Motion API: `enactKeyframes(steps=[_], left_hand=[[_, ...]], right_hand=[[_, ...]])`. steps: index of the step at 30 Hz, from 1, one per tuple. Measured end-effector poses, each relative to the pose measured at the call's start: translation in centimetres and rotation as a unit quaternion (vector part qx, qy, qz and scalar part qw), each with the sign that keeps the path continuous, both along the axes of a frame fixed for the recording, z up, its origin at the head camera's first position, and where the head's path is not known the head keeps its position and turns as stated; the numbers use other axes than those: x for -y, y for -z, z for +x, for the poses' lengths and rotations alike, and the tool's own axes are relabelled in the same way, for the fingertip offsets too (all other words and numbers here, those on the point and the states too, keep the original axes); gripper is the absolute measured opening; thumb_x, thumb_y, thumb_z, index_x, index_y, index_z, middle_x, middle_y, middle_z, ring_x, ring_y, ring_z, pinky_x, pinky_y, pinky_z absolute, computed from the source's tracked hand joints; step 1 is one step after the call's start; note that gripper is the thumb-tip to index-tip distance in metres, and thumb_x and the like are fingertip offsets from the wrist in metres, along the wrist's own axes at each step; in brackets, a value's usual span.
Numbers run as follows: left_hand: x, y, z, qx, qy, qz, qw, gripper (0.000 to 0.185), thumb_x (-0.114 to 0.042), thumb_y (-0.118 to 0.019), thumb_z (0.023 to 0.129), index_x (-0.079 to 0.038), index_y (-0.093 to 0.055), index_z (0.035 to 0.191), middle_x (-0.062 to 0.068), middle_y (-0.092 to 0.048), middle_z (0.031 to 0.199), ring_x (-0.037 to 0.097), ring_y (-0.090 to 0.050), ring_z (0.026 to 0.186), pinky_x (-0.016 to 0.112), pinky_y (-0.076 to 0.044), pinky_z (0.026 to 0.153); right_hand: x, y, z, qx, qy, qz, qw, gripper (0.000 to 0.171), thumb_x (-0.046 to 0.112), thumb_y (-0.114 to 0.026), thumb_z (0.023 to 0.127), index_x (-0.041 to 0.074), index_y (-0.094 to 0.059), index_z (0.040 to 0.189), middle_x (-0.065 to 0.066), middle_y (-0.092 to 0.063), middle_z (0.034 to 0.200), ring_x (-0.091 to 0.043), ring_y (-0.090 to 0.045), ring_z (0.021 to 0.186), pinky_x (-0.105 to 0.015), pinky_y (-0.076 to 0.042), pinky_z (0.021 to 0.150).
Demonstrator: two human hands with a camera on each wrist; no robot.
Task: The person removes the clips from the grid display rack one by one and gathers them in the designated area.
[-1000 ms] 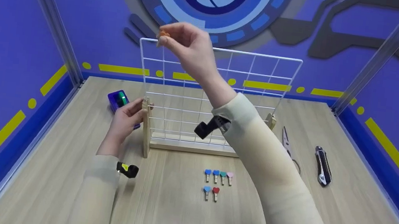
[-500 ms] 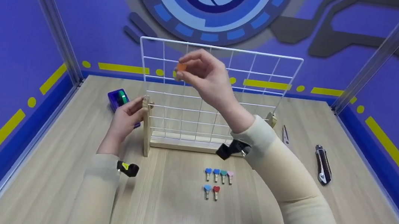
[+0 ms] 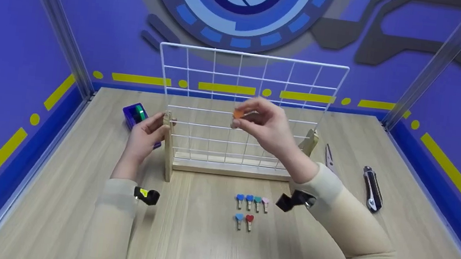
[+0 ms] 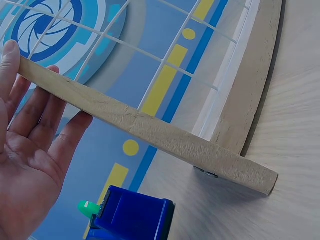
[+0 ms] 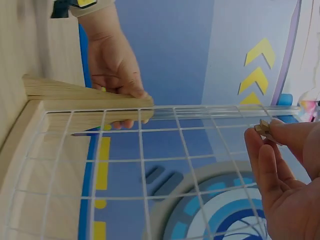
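My left hand (image 3: 141,142) grips the left wooden upright (image 4: 130,120) of a stand that holds a white wire grid (image 3: 236,76). Thumb and fingers lie on both sides of the post near its top. My right hand (image 3: 272,127) pinches a small wooden clothespin (image 5: 262,128) between thumb and index finger. Its orange top (image 3: 238,114) shows in the head view, in front of the grid's middle. Several mini clothespins with heart tops lie in two rows on the table, among them a red one (image 3: 249,222) and a pink one (image 3: 265,204).
Behind the left upright stands a blue-purple tape dispenser (image 4: 135,212) with a green part. To the right of the stand lie scissors (image 3: 329,157), partly behind my right sleeve, and a black utility knife (image 3: 373,190). Printed panels wall in the table (image 3: 195,247) at the back and sides.
My right hand has come down and to the right from the grid's top left corner, still pinching the orange clothespin. The left hand stays on the upright.
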State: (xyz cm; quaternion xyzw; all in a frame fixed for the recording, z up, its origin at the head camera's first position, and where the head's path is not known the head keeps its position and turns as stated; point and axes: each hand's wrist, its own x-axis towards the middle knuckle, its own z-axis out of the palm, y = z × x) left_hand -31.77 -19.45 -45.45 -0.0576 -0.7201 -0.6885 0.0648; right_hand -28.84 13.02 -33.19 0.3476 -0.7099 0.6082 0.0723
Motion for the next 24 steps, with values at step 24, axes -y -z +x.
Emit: enactKeyframes(steps=[24], left_hand=[[-0.1,0.0,0.1,0.002,0.002,0.018,0.9998,0.055,-0.016,-0.063,0.102,-0.002,-0.046,0.153,0.024,-0.057,0.147,-0.004,-0.068,0.109,0.018,-0.058,0.095]], right_hand=[[-7.4,11.2,3.7,0.129,0.100,0.089,0.983,0.025,0.003,-0.078,0.090,-0.003,-0.072,0.113,-0.017,-0.074,0.104,-0.007,-0.073,0.085,-0.022,-0.062,0.077]])
